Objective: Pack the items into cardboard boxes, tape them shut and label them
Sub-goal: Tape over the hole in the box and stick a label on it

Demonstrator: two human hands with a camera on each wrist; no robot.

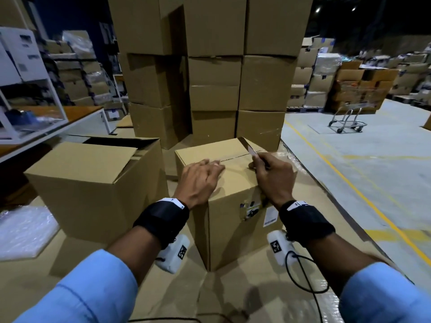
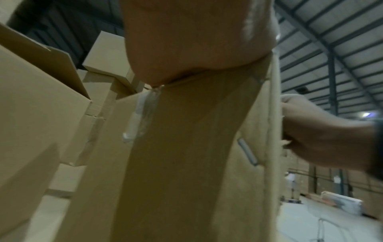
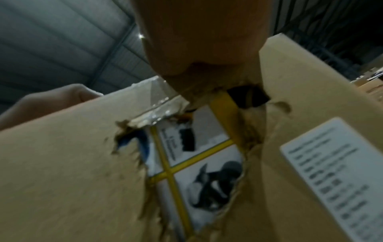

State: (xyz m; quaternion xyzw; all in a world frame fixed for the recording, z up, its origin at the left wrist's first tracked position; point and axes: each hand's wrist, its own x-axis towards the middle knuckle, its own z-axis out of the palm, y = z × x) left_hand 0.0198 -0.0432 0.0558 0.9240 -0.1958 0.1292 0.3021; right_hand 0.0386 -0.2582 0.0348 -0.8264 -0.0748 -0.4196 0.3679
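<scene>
I see light blue sleeves (image 1: pixel 77 297) on both forearms, pushed back short of the wrists. Each wrist wears a broad black strap (image 1: pixel 163 220) edged with a white strip carrying small black marks. Under each strap hangs a white camera housing (image 1: pixel 173 255) printed with a black-and-white square tag. From the right housing (image 1: pixel 278 249), toward five o'clock, a thin black cable (image 1: pixel 303 276) loops.
</scene>
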